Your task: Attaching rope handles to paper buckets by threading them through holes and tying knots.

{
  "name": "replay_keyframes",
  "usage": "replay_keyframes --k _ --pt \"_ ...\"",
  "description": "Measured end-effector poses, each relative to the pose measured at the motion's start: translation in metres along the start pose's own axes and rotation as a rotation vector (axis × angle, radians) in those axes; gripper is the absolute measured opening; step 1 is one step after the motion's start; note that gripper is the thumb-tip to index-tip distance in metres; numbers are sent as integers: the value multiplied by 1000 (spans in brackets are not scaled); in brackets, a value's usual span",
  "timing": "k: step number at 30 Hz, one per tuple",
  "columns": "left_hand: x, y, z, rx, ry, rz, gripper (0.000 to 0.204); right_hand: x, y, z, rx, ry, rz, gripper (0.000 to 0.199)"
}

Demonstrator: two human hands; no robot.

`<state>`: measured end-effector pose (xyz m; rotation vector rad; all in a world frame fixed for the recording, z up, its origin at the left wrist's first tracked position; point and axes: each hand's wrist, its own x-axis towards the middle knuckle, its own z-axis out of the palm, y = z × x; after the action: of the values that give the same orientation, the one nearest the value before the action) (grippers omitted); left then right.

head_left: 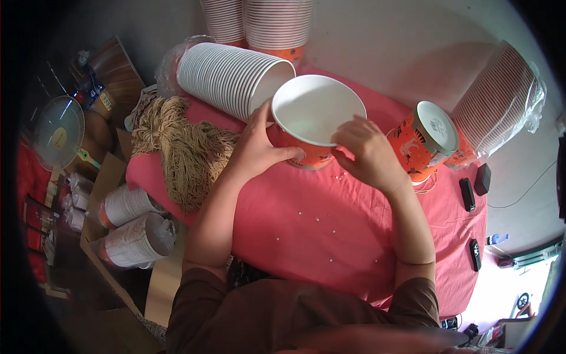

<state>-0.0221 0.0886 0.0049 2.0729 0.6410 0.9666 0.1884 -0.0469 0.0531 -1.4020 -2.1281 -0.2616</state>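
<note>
The orange paper bucket with a white inside (pixel 315 115) stands on the pink cloth-covered table (pixel 306 224), a little beyond its middle, tipped so that its open mouth faces up and somewhat toward the person; its long axis runs from the base on the cloth up through the rim, leaning slightly toward the near side. The left hand (pixel 253 147) wraps the left wall of the bucket, fingers curled around the orange side and thumb up near the rim, pressed onto the paper. The right hand (pixel 365 147) grips the right side, its fingers bent over the rim and pinching the edge; whether something small sits under those fingertips cannot be told. Just behind the bucket, touching or nearly touching its rim, lies a long stack of white nested paper buckets (pixel 230 79) on its side, mouth pointing right. To the right a lidded orange bucket (pixel 424 141) lies tilted, and beyond it another sleeve of nested buckets in clear plastic wrap (pixel 498 103). A heap of tan string (pixel 183 147) lies at the table's left edge, and tiny white beads (pixel 318 221) dot the cloth. As a judgement: squeezing the thin wall too hard could crease the rim, and with the bucket tipped on its base edge, a slack grip could let it roll into the lying stack.
</note>
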Motion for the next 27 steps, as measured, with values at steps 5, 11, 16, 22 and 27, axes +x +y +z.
replay_keyframes --k 5,11,16,22,27 --pt "4 -14 5 -160 -76 27 107 -7 11 -11 -24 4 94 19" --pt "-3 0 12 58 131 164 94 -7 -1 -8 -83 -19 103 16" --pt "-17 31 22 62 -94 331 59 -5 -11 11 -151 -18 67 19" --pt "-11 20 11 146 -54 289 33 -3 -12 -2 -74 -18 61 15" --pt "-6 15 -1 73 -10 204 25 -8 1 -29 -4 -22 174 12"
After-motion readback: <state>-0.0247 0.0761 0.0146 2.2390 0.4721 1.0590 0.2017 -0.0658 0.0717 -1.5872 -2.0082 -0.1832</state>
